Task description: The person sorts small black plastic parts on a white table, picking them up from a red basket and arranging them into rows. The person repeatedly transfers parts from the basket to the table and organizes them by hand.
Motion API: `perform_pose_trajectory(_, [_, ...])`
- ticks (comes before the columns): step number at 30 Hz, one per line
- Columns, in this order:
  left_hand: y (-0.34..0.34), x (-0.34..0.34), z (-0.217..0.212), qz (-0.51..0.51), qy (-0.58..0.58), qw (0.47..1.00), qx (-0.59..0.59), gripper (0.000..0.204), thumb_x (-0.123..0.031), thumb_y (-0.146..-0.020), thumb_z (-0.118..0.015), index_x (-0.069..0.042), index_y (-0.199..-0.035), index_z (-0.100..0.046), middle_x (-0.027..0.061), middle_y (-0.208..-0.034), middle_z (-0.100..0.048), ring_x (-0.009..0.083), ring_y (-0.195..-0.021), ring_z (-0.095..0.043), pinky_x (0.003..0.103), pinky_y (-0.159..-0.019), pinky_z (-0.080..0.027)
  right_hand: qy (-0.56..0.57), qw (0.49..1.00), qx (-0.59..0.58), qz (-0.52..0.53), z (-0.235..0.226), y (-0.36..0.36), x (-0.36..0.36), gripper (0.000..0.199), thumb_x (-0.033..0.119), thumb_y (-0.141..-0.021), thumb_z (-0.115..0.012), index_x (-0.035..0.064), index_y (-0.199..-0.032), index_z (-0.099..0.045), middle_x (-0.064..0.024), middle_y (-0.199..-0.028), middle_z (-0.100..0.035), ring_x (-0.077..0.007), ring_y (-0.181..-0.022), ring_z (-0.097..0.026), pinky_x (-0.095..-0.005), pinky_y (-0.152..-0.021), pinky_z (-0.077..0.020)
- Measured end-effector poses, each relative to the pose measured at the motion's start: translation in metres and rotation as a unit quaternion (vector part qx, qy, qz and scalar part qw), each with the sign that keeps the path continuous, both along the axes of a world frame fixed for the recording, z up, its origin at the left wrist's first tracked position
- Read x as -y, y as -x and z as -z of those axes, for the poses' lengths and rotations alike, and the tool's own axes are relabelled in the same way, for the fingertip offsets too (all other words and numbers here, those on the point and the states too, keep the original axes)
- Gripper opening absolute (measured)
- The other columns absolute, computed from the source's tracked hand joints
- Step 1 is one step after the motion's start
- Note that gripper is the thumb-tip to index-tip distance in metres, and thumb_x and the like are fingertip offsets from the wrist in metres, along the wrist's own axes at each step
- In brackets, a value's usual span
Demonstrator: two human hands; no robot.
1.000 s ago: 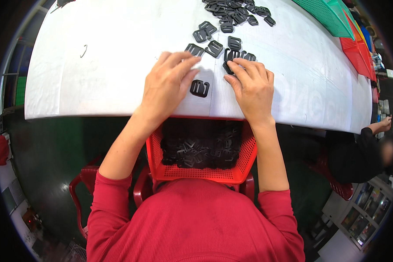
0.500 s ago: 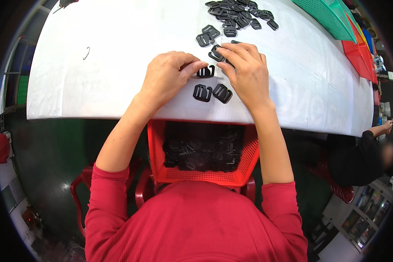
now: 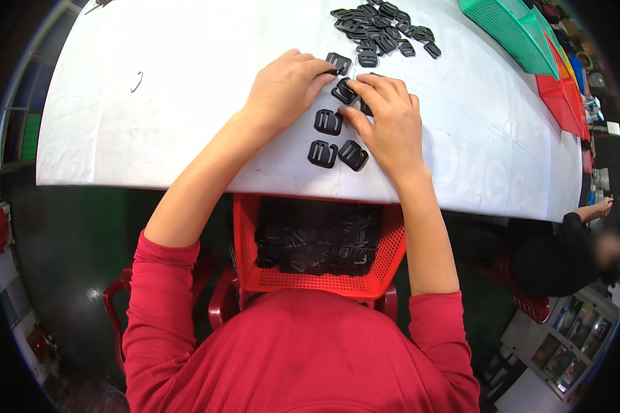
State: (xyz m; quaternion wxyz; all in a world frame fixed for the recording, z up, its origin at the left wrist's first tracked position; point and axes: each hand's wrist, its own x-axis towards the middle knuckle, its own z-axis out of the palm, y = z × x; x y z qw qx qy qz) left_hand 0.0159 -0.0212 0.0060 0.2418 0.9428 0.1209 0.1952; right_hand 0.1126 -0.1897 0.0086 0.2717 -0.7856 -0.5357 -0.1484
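My left hand (image 3: 289, 86) is closed in a pinch at the edge of a black plastic buckle, which its fingertips partly cover. Just beyond them another black buckle (image 3: 339, 62) lies flat. My right hand (image 3: 387, 113) has thumb and forefinger apart. Its forefinger touches a dark buckle (image 3: 343, 90), while its thumb tip is beside a slotted buckle (image 3: 328, 122). More black pieces lie partly hidden under the right fingers. Closer to me, two buckles, an upright one (image 3: 322, 154) and a tilted one (image 3: 353, 155), lie side by side.
A heap of black buckles (image 3: 379, 31) lies at the table's far side. A red basket (image 3: 310, 283) of black pieces sits between me and the white table (image 3: 186, 89). Green (image 3: 510, 31) and red baskets (image 3: 561, 100) line the right edge. Another person (image 3: 558, 258) sits at right.
My left hand has left the buckle near the right thumb and moved farther away, to the buckles beyond. My right hand stays nearly in place, its thumb now lower, beside that buckle.
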Motion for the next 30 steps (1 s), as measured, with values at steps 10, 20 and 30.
perform_pose_trajectory(10, [0.004, -0.012, -0.005, -0.005, -0.097, 0.995, 0.035, 0.027, -0.021, -0.087, -0.068, -0.008, -0.109, -0.073, 0.0050, -0.109, -0.069, 0.0240, -0.098, -0.061, 0.036, -0.085, -0.051, 0.039, 0.981, -0.191, -0.018, -0.016, -0.002, -0.003, 0.012, 0.021, -0.087, -0.068, 0.0127, -0.093, -0.075, -0.0033, -0.081, -0.071, -0.0231, -0.081, -0.064, -0.0356, -0.079, -0.0470])
perform_pose_trajectory(20, [-0.038, -0.015, -0.010, -0.073, 0.187, 0.973, -0.111, 0.029, -0.026, -0.088, -0.068, -0.010, -0.112, -0.072, 0.0050, -0.110, -0.068, 0.0236, -0.102, -0.059, 0.037, -0.088, -0.050, 0.007, 0.995, -0.101, 0.020, -0.005, -0.046, 0.012, 0.020, 0.020, -0.082, -0.073, 0.0128, -0.101, -0.075, -0.0032, -0.101, -0.071, -0.0229, -0.097, -0.063, -0.0364, -0.083, -0.0499])
perform_pose_trajectory(30, [-0.063, 0.013, 0.010, 0.027, -0.180, 0.981, 0.061, 0.029, -0.021, -0.088, -0.066, -0.011, -0.115, -0.070, 0.0029, -0.118, -0.065, 0.0236, -0.104, -0.058, 0.036, -0.089, -0.049, 0.011, 0.975, -0.142, 0.169, -0.008, -0.070, 0.017, 0.019, 0.028, -0.089, -0.064, 0.0128, -0.095, -0.074, -0.0066, -0.077, -0.070, -0.0251, -0.077, -0.067, -0.0390, -0.072, -0.0502])
